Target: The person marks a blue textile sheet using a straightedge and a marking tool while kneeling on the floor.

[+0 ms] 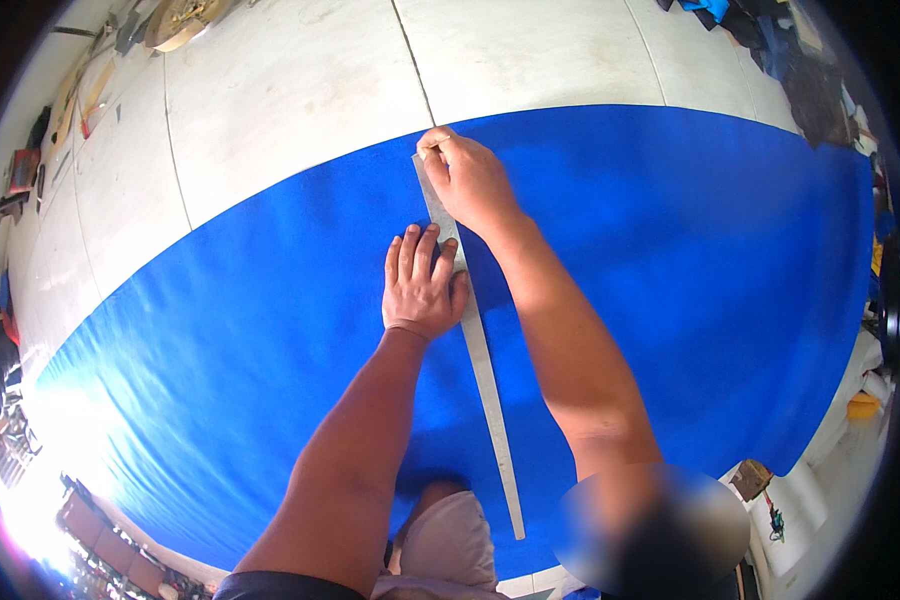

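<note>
A large bright blue sheet (pixel 270 340) of cloth-like material lies spread on the floor. A long, flat metal straightedge (pixel 490 400) runs lengthwise across it, from near my legs to close by the sheet's far edge. My left hand (pixel 425 285) rests flat with its fingers stretched out, its thumb and fingertips on or beside the straightedge. At the far end of the straightedge my right hand (pixel 465 180) is closed in a pinch near the sheet's edge. Whatever sits between those fingertips is too small or hidden to make out.
Pale floor tiles (pixel 300 90) with dark joints border the sheet. Dark clothes or bags (pixel 805 85) lie at the far right. A round tan object (pixel 182 20) stands at the far left. A small brown block (pixel 750 480) sits at the sheet's near right edge.
</note>
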Demonstrator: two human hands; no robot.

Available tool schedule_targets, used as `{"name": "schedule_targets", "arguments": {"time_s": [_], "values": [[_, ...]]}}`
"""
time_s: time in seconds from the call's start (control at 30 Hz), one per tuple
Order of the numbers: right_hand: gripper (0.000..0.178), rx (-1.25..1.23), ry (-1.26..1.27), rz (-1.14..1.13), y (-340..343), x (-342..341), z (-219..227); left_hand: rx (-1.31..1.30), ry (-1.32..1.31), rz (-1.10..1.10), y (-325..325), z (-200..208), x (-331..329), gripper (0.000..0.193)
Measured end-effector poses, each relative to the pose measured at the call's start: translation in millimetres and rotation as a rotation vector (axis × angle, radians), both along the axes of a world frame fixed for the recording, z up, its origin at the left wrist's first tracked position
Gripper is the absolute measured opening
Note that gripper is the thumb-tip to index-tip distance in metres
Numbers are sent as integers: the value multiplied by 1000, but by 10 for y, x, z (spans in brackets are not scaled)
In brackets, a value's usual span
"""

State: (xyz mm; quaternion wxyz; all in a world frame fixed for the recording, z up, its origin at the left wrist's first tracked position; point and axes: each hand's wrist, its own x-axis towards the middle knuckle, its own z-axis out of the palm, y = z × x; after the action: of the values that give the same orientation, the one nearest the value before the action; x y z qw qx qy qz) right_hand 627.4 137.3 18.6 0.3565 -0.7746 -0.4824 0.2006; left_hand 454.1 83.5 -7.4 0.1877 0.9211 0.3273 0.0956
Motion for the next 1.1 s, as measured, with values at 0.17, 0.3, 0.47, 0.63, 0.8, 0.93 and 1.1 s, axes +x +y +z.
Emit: {"name": "schedule_targets", "arguments": {"time_s": [0.17,0.3,0.47,0.63,0.8,0.93,1.1], "values": [[11,110,3,-53,-65,97,-103,15,11,-7,-28,17,46,49],[10,90,-32,-5,-51,75,-103,9,14,-2,-13,17,3,49],[9,118,30,-60,-90,164,-80,-3,0,-11,-6,48,36,47],[8,92,-5,-62,-137,118,-61,-6,4,-11,-6,51,24,48],[7,114,-192,-5,-317,27,-51,-3,-8,-7,-24,61,52,49],[6,26,-168,31,-851,-199,7,-14,-5,0,-8,40,32,50],[13,-3,-64,-8,-1744,-610,31,20,-40,-4,-18,-28,26,46]]}}
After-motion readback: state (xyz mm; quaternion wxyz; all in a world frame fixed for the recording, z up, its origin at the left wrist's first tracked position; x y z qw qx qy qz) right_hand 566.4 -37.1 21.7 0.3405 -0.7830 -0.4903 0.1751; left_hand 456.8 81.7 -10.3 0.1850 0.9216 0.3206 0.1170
